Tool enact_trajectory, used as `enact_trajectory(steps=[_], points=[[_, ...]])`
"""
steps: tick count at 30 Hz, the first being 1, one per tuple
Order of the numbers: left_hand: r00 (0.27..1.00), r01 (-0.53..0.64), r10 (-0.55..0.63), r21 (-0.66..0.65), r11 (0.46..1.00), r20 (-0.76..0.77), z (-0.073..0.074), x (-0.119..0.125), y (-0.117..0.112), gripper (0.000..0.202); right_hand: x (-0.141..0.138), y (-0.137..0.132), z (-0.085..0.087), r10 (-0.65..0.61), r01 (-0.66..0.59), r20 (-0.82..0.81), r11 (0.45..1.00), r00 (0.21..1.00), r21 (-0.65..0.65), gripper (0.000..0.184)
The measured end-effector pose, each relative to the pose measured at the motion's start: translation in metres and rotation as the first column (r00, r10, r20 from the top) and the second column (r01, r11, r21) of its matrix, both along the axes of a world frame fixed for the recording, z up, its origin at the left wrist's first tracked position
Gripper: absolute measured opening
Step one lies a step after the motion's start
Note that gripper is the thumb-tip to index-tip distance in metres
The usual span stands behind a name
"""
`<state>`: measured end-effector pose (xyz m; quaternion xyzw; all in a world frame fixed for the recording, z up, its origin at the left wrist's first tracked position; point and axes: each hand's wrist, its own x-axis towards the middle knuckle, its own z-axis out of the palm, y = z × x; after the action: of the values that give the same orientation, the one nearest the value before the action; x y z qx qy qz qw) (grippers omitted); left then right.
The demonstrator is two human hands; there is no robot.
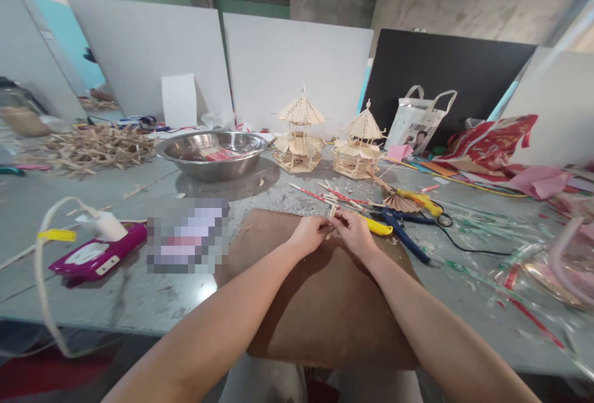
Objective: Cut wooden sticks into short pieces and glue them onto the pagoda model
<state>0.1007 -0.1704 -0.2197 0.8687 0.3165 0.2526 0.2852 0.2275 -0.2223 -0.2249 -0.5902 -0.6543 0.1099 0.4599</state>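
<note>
My left hand (310,233) and my right hand (353,232) meet over the far edge of a brown board (325,304) on the grey table (139,291). Both are closed in a pinch on a small piece made of thin wooden sticks (333,212) held between the fingertips. Loose sticks and red-tipped strips (325,195) lie just beyond the hands. Two stick-built pagoda models, one (300,130) to the left and one (361,141) to the right, stand further back.
A steel bowl (213,154) sits at back left beside a heap of wood sticks (93,146). A yellow-handled cutter (378,225), blue-handled pliers (403,236) and a yellow glue gun (420,200) lie right of my hands. A magenta box with a white charger (99,248) rests left.
</note>
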Motion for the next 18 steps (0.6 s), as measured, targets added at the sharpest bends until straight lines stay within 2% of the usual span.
enact_trajectory(steps=[9,15,18], points=[[0.999,0.028,-0.024,-0.109,0.994,0.042,-0.0050,0.0002,0.0013,0.021,-0.0005,-0.0001,-0.0006,0.002,-0.002,0.042,1.000,0.999,0.002,0.024],[0.999,-0.026,0.026,0.017,1.000,-0.018,0.0004,0.0000,-0.0007,0.021,-0.0012,-0.0006,-0.0011,0.002,-0.002,0.044,1.000,0.999,0.015,0.024],[0.998,-0.048,0.050,0.048,0.998,-0.029,0.0018,-0.0003,-0.0007,0.021,-0.0027,-0.0012,-0.0019,0.005,-0.005,-0.007,1.000,1.000,0.025,0.023]])
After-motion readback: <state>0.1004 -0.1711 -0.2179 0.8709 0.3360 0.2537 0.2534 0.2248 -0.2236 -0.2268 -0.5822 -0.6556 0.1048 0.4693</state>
